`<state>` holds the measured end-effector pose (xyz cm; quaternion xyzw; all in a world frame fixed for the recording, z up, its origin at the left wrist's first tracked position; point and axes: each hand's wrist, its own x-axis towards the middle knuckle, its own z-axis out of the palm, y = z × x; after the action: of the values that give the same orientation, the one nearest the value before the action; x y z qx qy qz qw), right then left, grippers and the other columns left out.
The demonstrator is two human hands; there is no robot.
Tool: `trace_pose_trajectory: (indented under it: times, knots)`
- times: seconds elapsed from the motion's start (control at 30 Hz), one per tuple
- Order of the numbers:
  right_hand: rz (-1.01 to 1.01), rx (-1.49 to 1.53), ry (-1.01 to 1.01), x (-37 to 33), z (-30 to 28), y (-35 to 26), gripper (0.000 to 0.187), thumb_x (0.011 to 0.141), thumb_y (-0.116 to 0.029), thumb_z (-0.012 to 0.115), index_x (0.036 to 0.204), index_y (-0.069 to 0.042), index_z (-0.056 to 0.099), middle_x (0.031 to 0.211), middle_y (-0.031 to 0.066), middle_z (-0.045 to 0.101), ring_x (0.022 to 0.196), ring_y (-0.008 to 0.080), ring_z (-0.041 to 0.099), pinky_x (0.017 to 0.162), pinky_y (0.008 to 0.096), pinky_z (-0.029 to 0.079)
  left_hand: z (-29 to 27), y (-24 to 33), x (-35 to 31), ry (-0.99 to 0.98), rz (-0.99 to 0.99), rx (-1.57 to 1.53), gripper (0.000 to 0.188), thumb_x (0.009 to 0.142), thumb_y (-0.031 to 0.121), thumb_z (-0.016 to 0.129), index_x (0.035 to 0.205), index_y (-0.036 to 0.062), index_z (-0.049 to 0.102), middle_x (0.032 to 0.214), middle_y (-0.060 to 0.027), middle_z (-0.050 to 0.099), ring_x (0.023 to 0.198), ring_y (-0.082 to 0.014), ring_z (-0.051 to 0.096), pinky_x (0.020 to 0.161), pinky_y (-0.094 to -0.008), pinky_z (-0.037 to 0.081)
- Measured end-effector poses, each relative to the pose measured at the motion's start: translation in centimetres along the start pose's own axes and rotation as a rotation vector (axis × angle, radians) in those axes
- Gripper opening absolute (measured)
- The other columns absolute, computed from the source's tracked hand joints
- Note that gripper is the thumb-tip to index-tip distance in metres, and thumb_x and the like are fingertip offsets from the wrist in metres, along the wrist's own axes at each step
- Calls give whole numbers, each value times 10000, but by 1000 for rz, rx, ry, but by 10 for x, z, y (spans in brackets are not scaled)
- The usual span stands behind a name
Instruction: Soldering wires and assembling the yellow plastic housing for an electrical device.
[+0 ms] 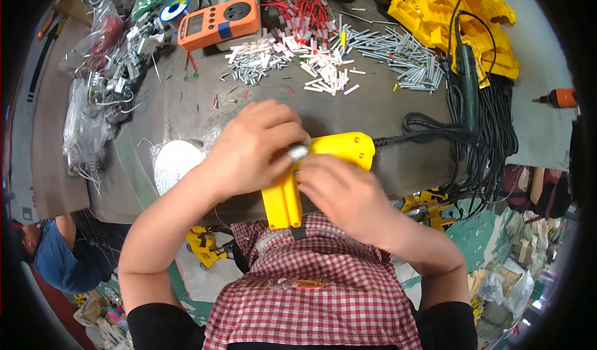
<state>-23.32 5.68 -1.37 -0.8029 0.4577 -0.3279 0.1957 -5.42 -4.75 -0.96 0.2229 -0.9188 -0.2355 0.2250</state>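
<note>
At the table's near edge lies a yellow plastic tool housing (283, 202), roughly L-shaped, with screw holes and a black cable leaving its right end. My left hand (258, 142) closes over its corner, fingers bent and tips together. Something small and white (298, 152) shows at those fingertips; whether it is a wrap or a held piece I cannot tell. From the right, my right hand (342, 194) presses its bent fingers against the housing's inner side, just below the left fingertips. A tiny metallic glint sits between the hands, too small to name. The fingertips partly hide the corner.
Beyond my hands lie loose screws (410, 61), white sleeves (329, 70) and red wires (305, 11). An orange meter (217, 23) stands behind. Yellow housings (448, 14), a dark green screwdriver-like tool (466, 86) and black cables (491, 145) crowd the right; bagged parts (93, 120) the left.
</note>
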Motion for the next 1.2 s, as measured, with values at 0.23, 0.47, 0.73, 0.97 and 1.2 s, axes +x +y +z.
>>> trace_pose_trajectory:
  times: [0.23, 0.47, 0.73, 0.97, 1.2]
  knots:
    - [-39, -284, -302, 32, -20, 53, 453, 729, -315, 741, 1031, -39, 545, 971, 103, 601, 863, 305, 614, 717, 393, 505, -3, 1, -50, 25, -288, 88, 648, 696, 373, 747, 1199, 39, 512, 912, -148, 585, 834, -343, 577, 741, -414, 483]
    - [30, -439, -593, 38, -9, 35, 437, 765, -431, 686, 920, -57, 521, 769, 88, 623, 684, 255, 658, 572, 379, 536, 2, 4, -56, 47, -340, 64, 739, 686, 441, 748, 1229, 6, 500, 863, -151, 592, 800, -325, 590, 694, -407, 495]
    - [114, -251, -647, 22, -7, 53, 215, 801, -257, 636, 866, -52, 649, 818, 136, 632, 804, 326, 628, 722, 415, 504, 24, 39, 6, -202, -200, 143, 730, 677, 318, 709, 1286, 19, 441, 1377, -194, 402, 1187, -379, 463, 1027, -485, 346]
    - [572, -1010, 309, -52, -157, 167, 512, 753, -165, 697, 1209, -9, 527, 961, 180, 563, 912, 351, 544, 816, 436, 454, 25, 41, 12, -371, -282, 173, 634, 698, 223, 697, 1277, 74, 488, 1032, -102, 572, 978, -285, 567, 866, -431, 442]
    - [920, -484, 396, -58, -184, 199, 730, 687, -127, 740, 1332, 24, 434, 944, 153, 619, 842, 252, 615, 778, 325, 485, 27, 40, 7, -240, -214, 138, 568, 670, 168, 718, 1211, 92, 563, 877, -102, 597, 811, -296, 605, 750, -405, 489]
